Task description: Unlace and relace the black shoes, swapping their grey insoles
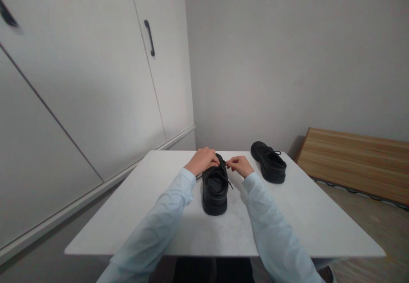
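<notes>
A black lace-up shoe [215, 193] stands on the white table [137, 215], heel toward me and toe pointing away. My left hand [203, 159] reaches over the left side of its laces, fingers closed at the lacing; what they pinch is too small to make out. On the right side of the shoe, my right hand [239, 164] pinches a black shoelace between thumb and fingers. Loose lace ends hang on both sides of the shoe opening. The second black shoe [274, 170] sits at the table's back right, touched by neither hand.
White cabinet doors [96, 83] with dark handles rise on the left. A grey wall [287, 61] stands behind the table. At the right, a wood-grain panel [354, 159] leans near the wall, with a dark cable along its lower edge.
</notes>
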`<act>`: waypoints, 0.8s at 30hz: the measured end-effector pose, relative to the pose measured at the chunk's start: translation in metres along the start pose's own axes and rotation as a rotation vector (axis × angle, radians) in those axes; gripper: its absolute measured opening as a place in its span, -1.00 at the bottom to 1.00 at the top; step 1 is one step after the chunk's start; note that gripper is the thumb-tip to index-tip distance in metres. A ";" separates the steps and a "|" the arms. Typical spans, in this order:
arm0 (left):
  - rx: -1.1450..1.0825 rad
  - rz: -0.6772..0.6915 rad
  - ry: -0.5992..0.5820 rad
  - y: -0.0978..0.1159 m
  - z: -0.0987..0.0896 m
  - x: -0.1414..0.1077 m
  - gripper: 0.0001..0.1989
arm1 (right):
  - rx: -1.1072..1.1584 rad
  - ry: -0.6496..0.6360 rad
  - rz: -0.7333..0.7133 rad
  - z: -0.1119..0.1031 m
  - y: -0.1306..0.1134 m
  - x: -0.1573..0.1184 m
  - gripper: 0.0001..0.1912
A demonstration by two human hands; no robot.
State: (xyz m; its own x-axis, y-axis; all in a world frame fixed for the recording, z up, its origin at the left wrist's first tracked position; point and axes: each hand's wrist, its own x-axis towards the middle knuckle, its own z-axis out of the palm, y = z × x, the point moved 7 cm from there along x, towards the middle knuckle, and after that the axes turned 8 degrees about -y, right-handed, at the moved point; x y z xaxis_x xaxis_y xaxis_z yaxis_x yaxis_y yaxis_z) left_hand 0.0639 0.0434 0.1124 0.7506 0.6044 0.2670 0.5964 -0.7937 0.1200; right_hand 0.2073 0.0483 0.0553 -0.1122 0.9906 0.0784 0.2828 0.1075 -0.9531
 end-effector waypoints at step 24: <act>-0.011 -0.279 -0.117 0.000 0.013 0.005 -0.86 | -0.564 -0.016 -0.106 0.004 -0.023 -0.007 -0.83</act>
State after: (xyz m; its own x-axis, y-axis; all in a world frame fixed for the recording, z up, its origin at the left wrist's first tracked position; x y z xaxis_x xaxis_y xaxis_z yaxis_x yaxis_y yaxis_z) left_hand 0.0711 0.0474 0.1012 0.5865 0.8024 0.1105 0.7813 -0.5964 0.1838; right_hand 0.1973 0.0390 0.0758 -0.1813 0.9709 0.1565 0.7328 0.2395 -0.6369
